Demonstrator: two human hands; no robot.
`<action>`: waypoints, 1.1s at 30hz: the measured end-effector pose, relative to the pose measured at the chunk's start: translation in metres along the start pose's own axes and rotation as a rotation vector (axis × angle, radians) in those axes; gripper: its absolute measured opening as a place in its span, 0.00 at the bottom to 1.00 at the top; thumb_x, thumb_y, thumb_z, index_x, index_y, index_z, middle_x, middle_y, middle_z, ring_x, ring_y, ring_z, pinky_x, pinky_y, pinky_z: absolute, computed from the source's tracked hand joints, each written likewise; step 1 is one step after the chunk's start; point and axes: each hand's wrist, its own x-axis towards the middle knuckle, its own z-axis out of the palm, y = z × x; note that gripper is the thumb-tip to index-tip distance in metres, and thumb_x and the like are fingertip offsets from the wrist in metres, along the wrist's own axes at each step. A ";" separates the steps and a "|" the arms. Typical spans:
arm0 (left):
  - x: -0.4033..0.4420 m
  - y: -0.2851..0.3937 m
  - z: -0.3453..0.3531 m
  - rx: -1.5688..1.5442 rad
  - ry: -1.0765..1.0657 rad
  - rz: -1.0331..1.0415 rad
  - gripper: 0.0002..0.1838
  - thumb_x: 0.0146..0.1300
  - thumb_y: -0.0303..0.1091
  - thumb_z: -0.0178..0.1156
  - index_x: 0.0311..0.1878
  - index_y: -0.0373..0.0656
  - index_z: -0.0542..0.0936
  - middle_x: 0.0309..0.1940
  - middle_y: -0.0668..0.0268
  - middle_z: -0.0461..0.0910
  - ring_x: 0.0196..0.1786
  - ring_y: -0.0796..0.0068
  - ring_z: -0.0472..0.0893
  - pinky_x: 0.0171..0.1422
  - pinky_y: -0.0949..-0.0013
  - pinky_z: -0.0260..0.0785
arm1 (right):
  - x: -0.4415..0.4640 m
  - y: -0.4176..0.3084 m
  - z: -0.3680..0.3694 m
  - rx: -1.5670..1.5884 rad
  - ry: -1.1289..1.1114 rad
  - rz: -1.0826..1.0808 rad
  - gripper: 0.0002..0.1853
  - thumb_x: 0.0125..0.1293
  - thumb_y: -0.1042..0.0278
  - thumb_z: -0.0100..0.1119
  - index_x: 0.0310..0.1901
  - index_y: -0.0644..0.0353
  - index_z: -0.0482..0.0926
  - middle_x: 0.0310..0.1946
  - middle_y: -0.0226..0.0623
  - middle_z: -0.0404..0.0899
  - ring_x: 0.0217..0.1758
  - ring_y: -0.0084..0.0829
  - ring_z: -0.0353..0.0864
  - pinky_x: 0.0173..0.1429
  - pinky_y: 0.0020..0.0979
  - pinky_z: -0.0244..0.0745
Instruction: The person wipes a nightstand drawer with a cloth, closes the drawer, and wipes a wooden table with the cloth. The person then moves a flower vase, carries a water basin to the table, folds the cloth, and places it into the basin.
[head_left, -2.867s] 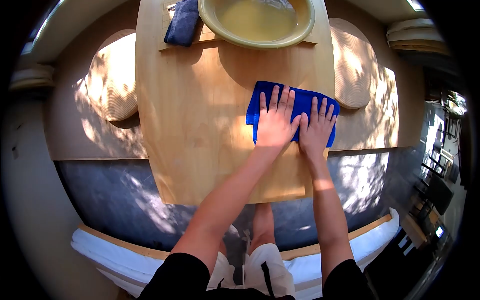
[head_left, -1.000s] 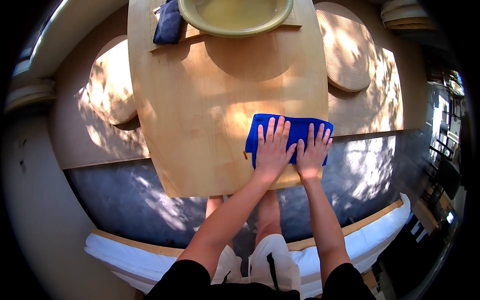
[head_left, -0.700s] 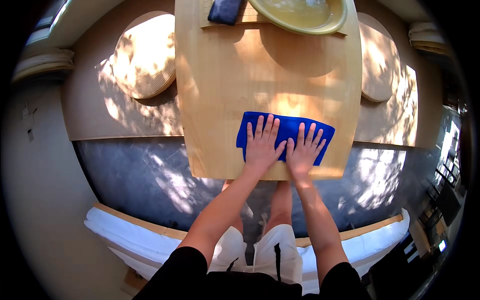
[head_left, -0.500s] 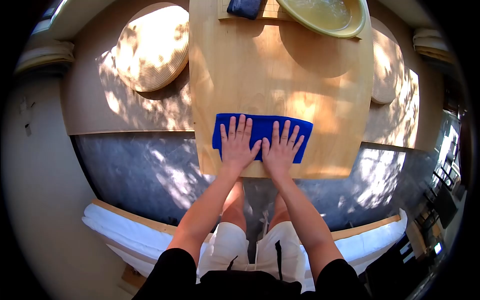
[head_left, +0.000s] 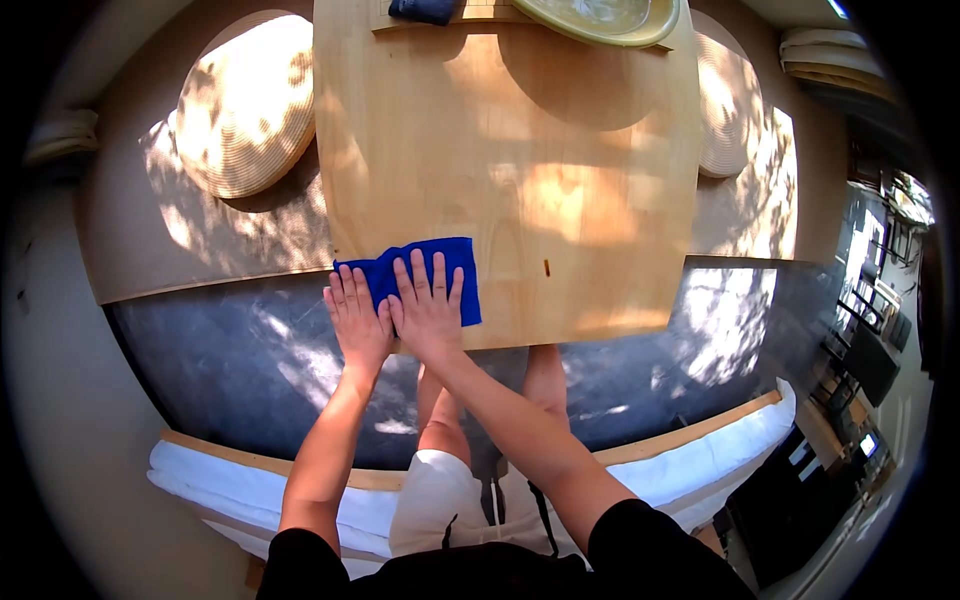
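Note:
A blue cloth (head_left: pixel 458 253) lies on the near left corner of the wooden table (head_left: pixel 420 170), its far edge slightly rumpled. My left hand (head_left: pixel 357 322) rests flat on the cloth's left end, at the table's edge, with fingers stretched out. Beside it, my right hand (head_left: pixel 430 312) presses flat on the middle of the cloth, fingers spread. The two thumbs meet or nearly meet. Neither hand grips the cloth; both palms lie over it.
At the table's far end are a yellow-green basin (head_left: pixel 600 22) holding liquid and a folded dark cloth (head_left: pixel 422 10). A small dark mark (head_left: pixel 547 267) shows on the tabletop. Round woven cushions (head_left: pixel 247 110) flank the table. A white-padded bench (head_left: pixel 690 478) stands behind my legs.
Both hands have slid the blue cloth left across the table to its near left corner. The cloth has bunched a little, and the small dark mark is now uncovered. The view has shifted.

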 end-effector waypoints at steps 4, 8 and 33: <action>-0.005 0.036 0.000 -0.012 -0.015 -0.005 0.38 0.75 0.44 0.47 0.80 0.27 0.55 0.82 0.40 0.49 0.85 0.39 0.47 0.87 0.41 0.36 | -0.007 0.025 -0.017 0.041 0.027 -0.071 0.30 0.72 0.51 0.56 0.75 0.45 0.73 0.79 0.35 0.65 0.83 0.40 0.59 0.85 0.54 0.44; -0.014 0.104 0.024 -0.034 0.000 0.055 0.40 0.73 0.50 0.52 0.78 0.27 0.60 0.81 0.42 0.54 0.85 0.39 0.50 0.87 0.40 0.38 | -0.033 0.094 -0.044 -0.016 0.057 0.000 0.30 0.70 0.50 0.60 0.73 0.44 0.75 0.78 0.37 0.67 0.83 0.43 0.60 0.85 0.55 0.42; -0.004 0.273 0.045 -0.268 -0.085 0.311 0.38 0.72 0.54 0.56 0.80 0.46 0.66 0.83 0.60 0.59 0.85 0.61 0.54 0.87 0.49 0.41 | -0.102 0.265 -0.102 -0.303 0.050 0.221 0.37 0.72 0.47 0.50 0.76 0.63 0.66 0.81 0.58 0.53 0.84 0.69 0.42 0.83 0.68 0.31</action>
